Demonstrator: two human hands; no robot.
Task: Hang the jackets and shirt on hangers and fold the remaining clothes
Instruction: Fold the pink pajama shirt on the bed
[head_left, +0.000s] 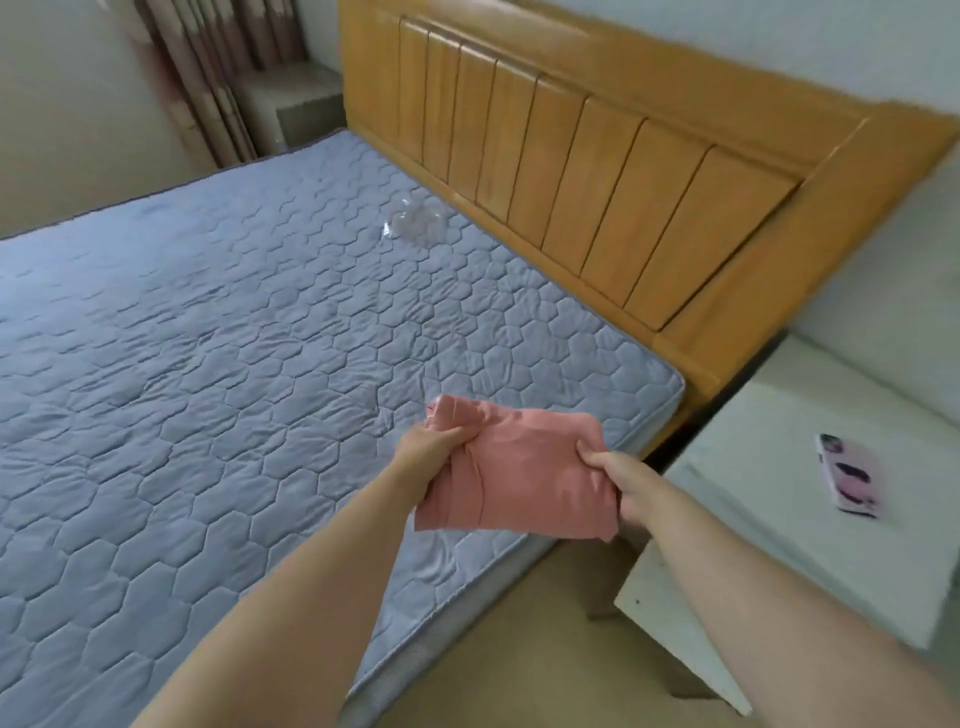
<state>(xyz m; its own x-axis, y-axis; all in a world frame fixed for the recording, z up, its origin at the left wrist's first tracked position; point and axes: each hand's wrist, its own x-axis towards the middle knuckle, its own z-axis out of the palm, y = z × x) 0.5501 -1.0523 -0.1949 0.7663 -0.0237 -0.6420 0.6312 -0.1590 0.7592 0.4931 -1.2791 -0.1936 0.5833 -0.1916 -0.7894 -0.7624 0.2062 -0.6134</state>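
pink cloth underside hidden, curtain — cut off

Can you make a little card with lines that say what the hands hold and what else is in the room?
held: folded pink cloth, over the mattress edge
left hand: grips the cloth's left side
right hand: pinches its right side
on mattress: clear plastic, near the headboard
on nightstand: phone
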